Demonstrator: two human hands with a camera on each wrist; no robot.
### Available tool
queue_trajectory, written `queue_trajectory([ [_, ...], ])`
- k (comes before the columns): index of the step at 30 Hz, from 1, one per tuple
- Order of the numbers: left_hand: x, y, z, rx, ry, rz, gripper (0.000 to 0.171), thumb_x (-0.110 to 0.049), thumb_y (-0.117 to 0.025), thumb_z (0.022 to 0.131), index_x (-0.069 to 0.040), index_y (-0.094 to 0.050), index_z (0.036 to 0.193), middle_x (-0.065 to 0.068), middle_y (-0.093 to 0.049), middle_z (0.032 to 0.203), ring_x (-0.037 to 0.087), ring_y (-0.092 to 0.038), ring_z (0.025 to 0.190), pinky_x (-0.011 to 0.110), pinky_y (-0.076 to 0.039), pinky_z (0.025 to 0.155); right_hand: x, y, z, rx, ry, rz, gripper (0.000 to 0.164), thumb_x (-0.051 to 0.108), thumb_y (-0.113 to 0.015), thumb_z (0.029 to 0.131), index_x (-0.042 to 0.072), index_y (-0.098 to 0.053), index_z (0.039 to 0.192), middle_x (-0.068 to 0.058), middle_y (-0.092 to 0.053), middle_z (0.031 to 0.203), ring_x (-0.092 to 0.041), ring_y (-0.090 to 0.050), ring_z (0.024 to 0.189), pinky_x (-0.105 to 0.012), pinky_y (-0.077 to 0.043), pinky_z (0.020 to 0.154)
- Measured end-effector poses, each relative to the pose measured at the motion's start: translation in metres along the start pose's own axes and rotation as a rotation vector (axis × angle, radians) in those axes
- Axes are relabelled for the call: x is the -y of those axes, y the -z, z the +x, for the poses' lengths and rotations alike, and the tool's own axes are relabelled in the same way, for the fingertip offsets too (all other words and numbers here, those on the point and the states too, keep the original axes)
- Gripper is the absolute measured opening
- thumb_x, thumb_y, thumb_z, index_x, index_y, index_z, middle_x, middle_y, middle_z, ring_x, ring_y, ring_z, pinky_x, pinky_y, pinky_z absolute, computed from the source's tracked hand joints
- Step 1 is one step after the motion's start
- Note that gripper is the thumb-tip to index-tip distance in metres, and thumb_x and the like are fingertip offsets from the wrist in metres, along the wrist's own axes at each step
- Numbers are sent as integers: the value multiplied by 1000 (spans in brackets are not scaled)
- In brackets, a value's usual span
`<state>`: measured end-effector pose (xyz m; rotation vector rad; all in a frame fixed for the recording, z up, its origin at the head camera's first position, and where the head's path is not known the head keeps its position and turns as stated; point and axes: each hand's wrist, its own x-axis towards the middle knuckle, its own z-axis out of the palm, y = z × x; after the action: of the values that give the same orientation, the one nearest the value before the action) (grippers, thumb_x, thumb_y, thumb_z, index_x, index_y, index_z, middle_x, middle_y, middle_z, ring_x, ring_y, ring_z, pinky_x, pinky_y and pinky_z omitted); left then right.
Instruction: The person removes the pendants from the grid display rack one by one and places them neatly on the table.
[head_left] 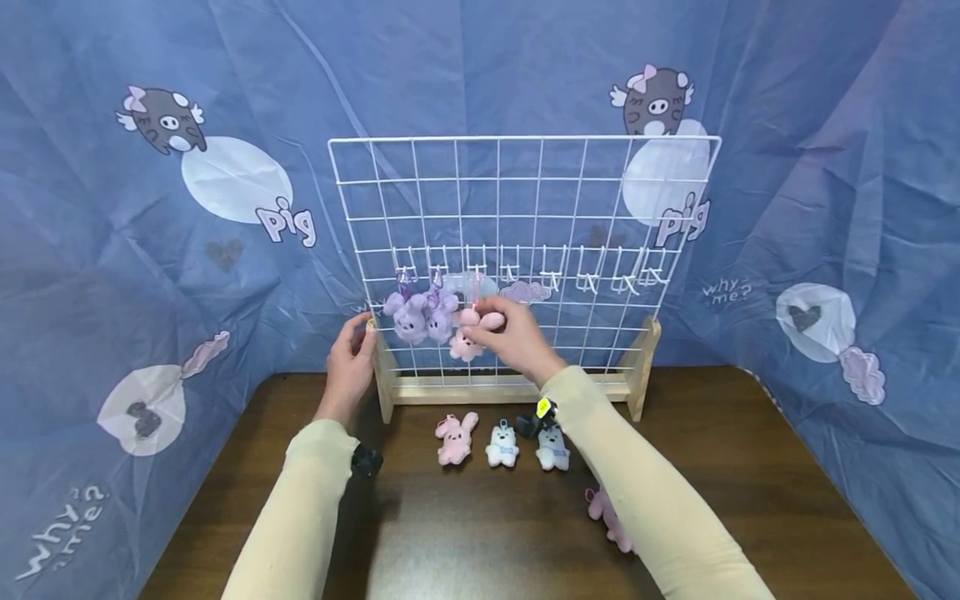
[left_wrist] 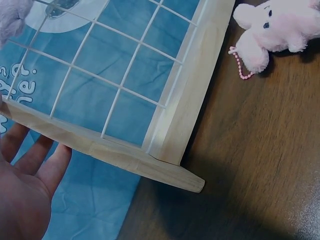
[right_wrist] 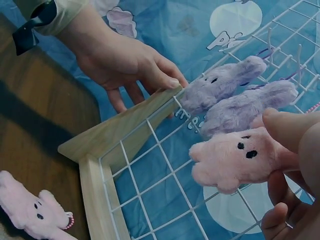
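My right hand [head_left: 517,337] pinches a pink plush bunny keychain [right_wrist: 232,160] between thumb and fingers, in front of the white wire grid [head_left: 517,196]. Its pink bead chain [head_left: 476,287] runs up to the third hook from the left. Just left of it, two purple plush bunny keychains [head_left: 408,321] hang side by side from the first two hooks. At the grid's left end, my left hand [head_left: 351,358] holds the upper end of the wooden side post [right_wrist: 125,125], thumb on its edge and fingers round the far side.
Bare hooks [head_left: 587,282] line the grid's right half. On the brown table [head_left: 450,533] in front lie a pink bunny [head_left: 454,439] and two white plush bears [head_left: 502,444] with blue bows. Another pink bunny [head_left: 611,521] lies partly hidden under my right sleeve. Blue printed cloth [head_left: 465,67] hangs behind.
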<state>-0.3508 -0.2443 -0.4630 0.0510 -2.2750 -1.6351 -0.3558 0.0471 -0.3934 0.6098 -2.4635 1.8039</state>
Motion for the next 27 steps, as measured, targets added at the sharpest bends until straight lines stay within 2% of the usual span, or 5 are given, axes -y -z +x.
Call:
queue_trajectory([
  [6,0,0,-1,2,8,10,40,-28,-51,112,-19,-53,151,22,-60,147,36,-57,135,55,-46,108,1,0,-4,-23,-6,7,36,12,-78,96,0,-68,128,-18,-70,123,-26,-69,107,-30,-59,85],
  [12,1,-1,0,-7,-7,-1,39,-26,-52,112,-18,-54,150,22,-63,142,34,-61,126,49,-48,97,-4,3,-8,-7,3,41,32,15,-77,97,3,-69,126,-15,-72,118,-21,-68,100,-27,-58,80],
  [15,1,-1,1,-8,-14,-2,38,-25,-53,112,-17,-55,149,23,-64,141,33,-61,125,48,-48,96,-5,5,-11,2,19,40,31,17,-77,98,5,-70,126,-13,-73,114,-19,-68,95,-28,-58,77],
  [22,1,0,1,-7,-19,-6,39,-26,-53,112,-16,-55,150,23,-62,144,36,-59,132,54,-48,105,-1,11,-19,33,42,45,41,16,-75,99,4,-66,137,-12,-75,108,-21,-70,90,-38,-61,81],
  [27,1,0,0,-9,-21,-4,39,-25,-52,112,-15,-54,150,23,-62,143,36,-59,130,53,-47,103,6,14,-24,47,51,65,41,14,-74,99,4,-65,138,-13,-75,108,-20,-71,90,-46,-60,85],
])
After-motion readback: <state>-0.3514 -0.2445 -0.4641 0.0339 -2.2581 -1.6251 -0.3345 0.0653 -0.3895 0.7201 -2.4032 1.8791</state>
